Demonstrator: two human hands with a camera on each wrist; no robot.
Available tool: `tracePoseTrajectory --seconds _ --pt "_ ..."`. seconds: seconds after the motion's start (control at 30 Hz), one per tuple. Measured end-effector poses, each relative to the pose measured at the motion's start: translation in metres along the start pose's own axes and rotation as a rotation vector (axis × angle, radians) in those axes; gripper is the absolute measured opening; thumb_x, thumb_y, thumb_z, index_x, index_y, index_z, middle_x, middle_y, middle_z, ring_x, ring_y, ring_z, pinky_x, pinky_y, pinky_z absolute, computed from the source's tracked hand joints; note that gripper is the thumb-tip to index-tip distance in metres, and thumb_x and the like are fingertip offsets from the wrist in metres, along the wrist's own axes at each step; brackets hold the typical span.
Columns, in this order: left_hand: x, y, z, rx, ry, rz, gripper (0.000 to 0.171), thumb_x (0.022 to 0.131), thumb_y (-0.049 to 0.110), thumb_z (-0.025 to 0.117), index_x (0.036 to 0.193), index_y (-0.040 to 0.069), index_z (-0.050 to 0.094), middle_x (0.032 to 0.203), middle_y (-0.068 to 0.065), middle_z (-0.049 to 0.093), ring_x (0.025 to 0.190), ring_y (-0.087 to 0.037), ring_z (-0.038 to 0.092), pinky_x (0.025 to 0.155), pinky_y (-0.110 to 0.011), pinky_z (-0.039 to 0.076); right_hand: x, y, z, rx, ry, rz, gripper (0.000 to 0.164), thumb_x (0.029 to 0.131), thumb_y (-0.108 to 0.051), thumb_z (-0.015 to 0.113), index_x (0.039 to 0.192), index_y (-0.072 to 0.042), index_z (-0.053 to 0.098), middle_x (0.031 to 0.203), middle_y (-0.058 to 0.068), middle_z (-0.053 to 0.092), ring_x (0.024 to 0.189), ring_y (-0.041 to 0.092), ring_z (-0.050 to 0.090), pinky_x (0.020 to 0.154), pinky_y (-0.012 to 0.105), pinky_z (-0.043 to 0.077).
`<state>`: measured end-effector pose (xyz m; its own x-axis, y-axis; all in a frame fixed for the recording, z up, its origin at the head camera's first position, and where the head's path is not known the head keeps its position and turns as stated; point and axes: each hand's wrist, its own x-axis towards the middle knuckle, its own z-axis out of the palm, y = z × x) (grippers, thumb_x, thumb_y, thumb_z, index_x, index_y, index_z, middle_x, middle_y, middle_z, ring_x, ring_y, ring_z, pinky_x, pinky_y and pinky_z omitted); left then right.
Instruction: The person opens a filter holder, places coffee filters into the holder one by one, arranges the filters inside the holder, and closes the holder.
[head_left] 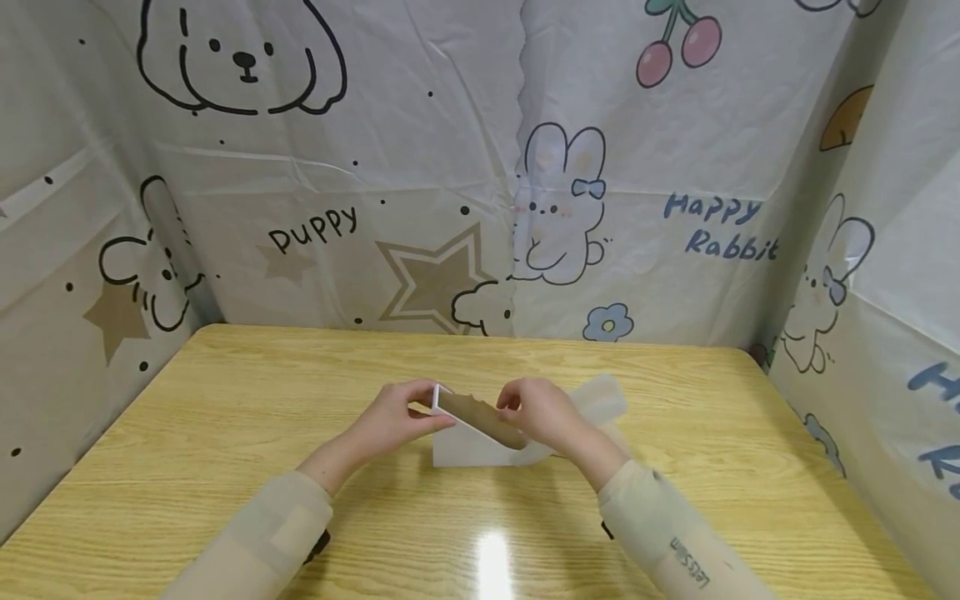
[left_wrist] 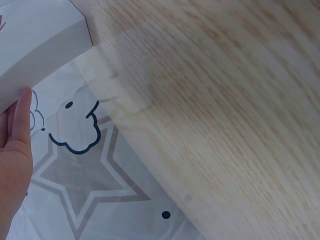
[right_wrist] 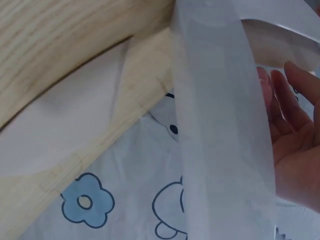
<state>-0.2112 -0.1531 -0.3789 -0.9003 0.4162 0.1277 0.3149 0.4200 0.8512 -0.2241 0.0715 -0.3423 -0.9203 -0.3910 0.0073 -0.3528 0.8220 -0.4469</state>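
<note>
My left hand (head_left: 397, 414) grips one end of a white box (head_left: 437, 398), thumb below and fingers above. Brown cardboard shows on the inside of the box, which tilts down to the right. In the left wrist view, fingers press against the smooth white side of the box (left_wrist: 47, 47). My right hand (head_left: 546, 411) is at the box's other side, its bent fingers over the brown inner face. The right wrist view shows thumb and fingers of the right hand (right_wrist: 300, 132) apart, beside a translucent strip (right_wrist: 222, 125).
The translucent strip (head_left: 606, 398) reaches out behind my right hand over the wooden table (head_left: 300, 375). Below the box is a pale white panel (head_left: 468, 450). Printed cloth (head_left: 420, 167) hangs behind the table and at both sides.
</note>
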Motion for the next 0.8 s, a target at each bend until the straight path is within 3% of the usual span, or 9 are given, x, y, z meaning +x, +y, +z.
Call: tracePoseTrajectory --seconds 0.2,0.37,0.47,0.6,0.7,0.8 --pt "-0.001 0.000 -0.001 0.000 0.000 -0.003 0.030 0.085 0.027 0.068 0.108 0.009 0.062 0.097 -0.008 0.066 0.089 -0.014 0.061 0.079 -0.023 0.055 -0.005 0.002 -0.030 0.061 0.072 0.014 0.010 0.087 -0.022 0.063 0.089 -0.014 0.069 0.085 -0.001 0.067 0.076 0.012 0.058 0.067 0.027 0.049" --pt "-0.002 -0.001 -0.002 0.007 0.002 -0.003 0.030 0.085 0.027 0.068 0.107 0.009 0.062 0.096 -0.008 0.065 0.088 -0.014 0.060 0.079 -0.022 0.055 -0.014 0.014 -0.061 0.125 0.185 0.041 0.016 0.090 -0.024 0.061 0.095 -0.012 0.069 0.092 0.005 0.069 0.082 0.017 0.061 0.072 0.032 0.051" --pt "-0.002 -0.002 -0.002 0.011 0.000 -0.004 0.029 0.085 0.027 0.067 0.107 0.009 0.062 0.096 -0.008 0.065 0.088 -0.014 0.060 0.079 -0.022 0.055 -0.019 0.029 -0.077 0.145 0.271 0.097 0.022 0.092 -0.026 0.058 0.100 -0.009 0.067 0.096 0.009 0.068 0.084 0.021 0.061 0.073 0.033 0.050" --pt "-0.001 -0.002 -0.003 0.017 0.003 -0.006 0.029 0.085 0.027 0.068 0.107 0.009 0.062 0.096 -0.008 0.065 0.088 -0.014 0.060 0.079 -0.022 0.055 -0.024 0.058 -0.085 0.087 0.385 0.231 0.028 0.094 -0.029 0.052 0.102 -0.006 0.065 0.095 0.013 0.066 0.080 0.023 0.058 0.064 0.029 0.045" --pt "-0.001 -0.002 -0.003 0.023 0.005 -0.007 0.029 0.085 0.026 0.067 0.107 0.008 0.062 0.096 -0.008 0.065 0.089 -0.015 0.060 0.078 -0.022 0.055 -0.023 0.083 -0.078 0.012 0.347 0.332 0.029 0.094 -0.027 0.049 0.103 -0.005 0.065 0.096 0.015 0.066 0.076 0.023 0.058 0.055 0.027 0.040" --pt "-0.002 -0.003 -0.003 0.025 0.002 -0.005 0.029 0.085 0.026 0.067 0.108 0.008 0.062 0.096 -0.008 0.065 0.088 -0.015 0.060 0.077 -0.022 0.055 -0.021 0.105 -0.061 -0.057 0.160 0.386 0.028 0.091 -0.021 0.048 0.105 -0.003 0.064 0.102 0.016 0.066 0.078 0.023 0.058 0.055 0.030 0.043"
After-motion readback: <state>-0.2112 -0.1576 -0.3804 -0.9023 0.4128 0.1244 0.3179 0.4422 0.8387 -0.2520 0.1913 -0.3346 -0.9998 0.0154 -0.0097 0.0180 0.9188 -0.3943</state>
